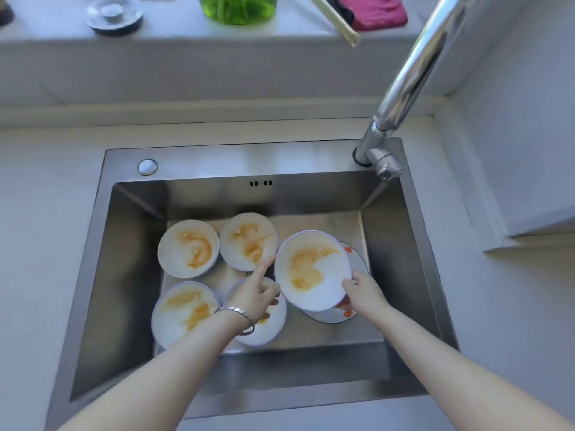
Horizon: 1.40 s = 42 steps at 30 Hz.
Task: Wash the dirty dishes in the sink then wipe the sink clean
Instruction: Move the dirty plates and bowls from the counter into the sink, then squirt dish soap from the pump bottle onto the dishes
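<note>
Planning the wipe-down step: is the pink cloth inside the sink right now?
No, the pink cloth lies up on the ledge behind the sink, not in the basin.

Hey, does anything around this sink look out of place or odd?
Two things. The drain strainer sits on the back ledge, not in the sink. The chopsticks jut past that ledge's edge and might slip off. The stained bowl tilts only because the right hand holds it.

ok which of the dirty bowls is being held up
The rightmost bowl, gripped by the right hand and tilted over a plate; the other four sit flat.
</note>
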Each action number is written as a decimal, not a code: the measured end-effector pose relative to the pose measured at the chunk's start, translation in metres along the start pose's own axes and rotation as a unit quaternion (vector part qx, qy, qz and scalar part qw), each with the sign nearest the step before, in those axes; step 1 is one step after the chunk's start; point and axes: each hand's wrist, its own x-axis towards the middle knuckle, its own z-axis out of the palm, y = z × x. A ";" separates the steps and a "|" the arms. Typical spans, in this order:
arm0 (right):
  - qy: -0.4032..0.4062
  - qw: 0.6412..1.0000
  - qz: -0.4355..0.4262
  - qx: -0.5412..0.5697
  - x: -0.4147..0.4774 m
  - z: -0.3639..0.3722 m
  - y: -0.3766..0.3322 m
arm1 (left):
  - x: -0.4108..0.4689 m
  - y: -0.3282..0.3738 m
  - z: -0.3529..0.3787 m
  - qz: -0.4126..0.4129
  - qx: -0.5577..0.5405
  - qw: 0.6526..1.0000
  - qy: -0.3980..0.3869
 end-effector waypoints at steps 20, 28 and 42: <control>0.088 0.977 0.090 -0.174 0.041 -0.002 0.037 | 0.008 -0.030 -0.045 -0.052 0.168 0.983 0.057; 0.064 0.907 -0.135 -0.393 -0.021 0.014 -0.085 | -0.020 0.012 -0.097 -0.009 0.204 0.976 0.070; 0.354 0.785 -0.428 -0.274 -0.111 -0.007 -0.474 | -0.047 0.192 -0.308 0.166 0.210 0.936 0.228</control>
